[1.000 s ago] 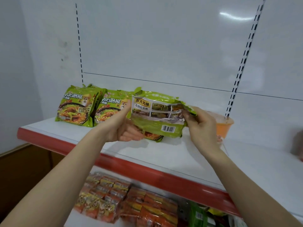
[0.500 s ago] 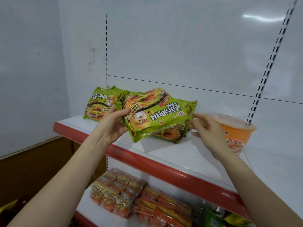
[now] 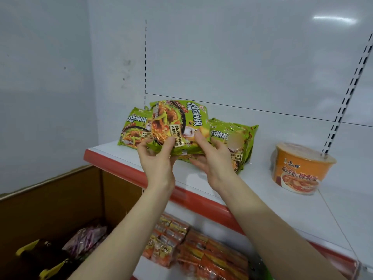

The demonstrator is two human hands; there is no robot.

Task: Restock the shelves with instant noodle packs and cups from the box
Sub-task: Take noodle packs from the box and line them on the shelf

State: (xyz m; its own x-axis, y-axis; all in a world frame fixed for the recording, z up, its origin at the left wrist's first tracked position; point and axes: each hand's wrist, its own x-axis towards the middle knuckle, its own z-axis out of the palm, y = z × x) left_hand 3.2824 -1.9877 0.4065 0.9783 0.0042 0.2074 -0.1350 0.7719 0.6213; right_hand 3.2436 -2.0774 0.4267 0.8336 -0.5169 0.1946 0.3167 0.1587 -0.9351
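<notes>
I hold a green noodle pack [image 3: 177, 122] upright on end above the white shelf [image 3: 262, 190], its printed face toward me. My left hand [image 3: 157, 158] grips its lower left edge, thumb on the front. My right hand [image 3: 212, 158] pinches the lower right corner, thumb on the front. Another green pack [image 3: 133, 128] stands behind on the left, and a stack of green packs [image 3: 238, 138] leans on the right. An orange noodle cup [image 3: 300, 168] stands further right on the shelf.
The shelf has a red front lip [image 3: 125, 168]. A lower shelf holds rows of orange noodle packs [image 3: 193, 249]. A brown cardboard box [image 3: 50, 209] stands at the lower left with purple and dark packs inside. White back panels with slotted uprights rise behind.
The pack showed its back, was flipped face up, then turned on end. My hands moved closer together at its lower edge. The view shifted left, revealing the box.
</notes>
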